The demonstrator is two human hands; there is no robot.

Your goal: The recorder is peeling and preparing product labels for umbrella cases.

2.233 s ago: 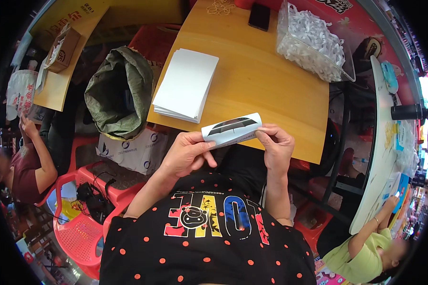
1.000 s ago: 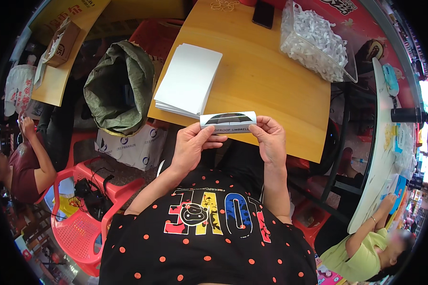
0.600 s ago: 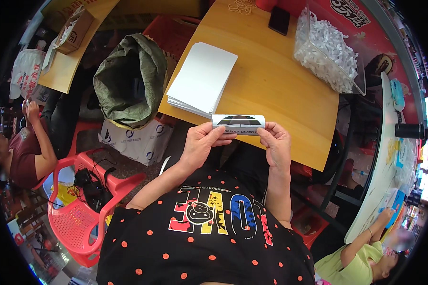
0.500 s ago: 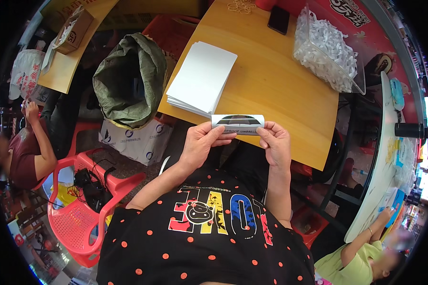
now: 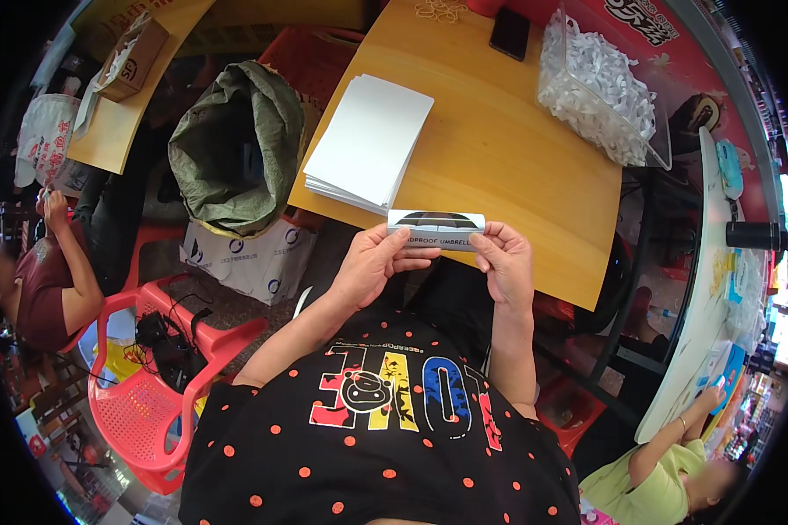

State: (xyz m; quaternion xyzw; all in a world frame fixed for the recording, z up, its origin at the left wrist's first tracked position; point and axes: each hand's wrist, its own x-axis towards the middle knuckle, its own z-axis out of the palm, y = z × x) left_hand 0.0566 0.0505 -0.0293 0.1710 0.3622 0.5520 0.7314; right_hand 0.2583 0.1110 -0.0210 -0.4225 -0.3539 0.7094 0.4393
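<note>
Between both hands, in front of the table's near edge, I hold a printed paper point(image 5: 436, 230), folded or rolled into a narrow strip. It is white and grey, with a dark umbrella picture and lettering. My left hand point(image 5: 375, 264) pinches its left end, thumb on the front and fingers behind. At the right end, my right hand point(image 5: 506, 262) closes on it with thumb and fingers. Just beyond the left hand lies a stack of white sheets point(image 5: 372, 140), slightly uneven along its edges, on the wooden table point(image 5: 508, 166).
A clear bin point(image 5: 567, 74) of curled white strips stands at the table's far right, near a dark phone point(image 5: 510, 35). Left of the table is an open green sack point(image 5: 193, 166) by a white carton point(image 5: 254, 258). A red chair point(image 5: 140, 411) holds cables. Two other people sit at either side.
The printed paper has tilted slightly, so more of its lettered lower face shows. My hands keep their hold on both ends. The person at right has shifted an arm a little.
</note>
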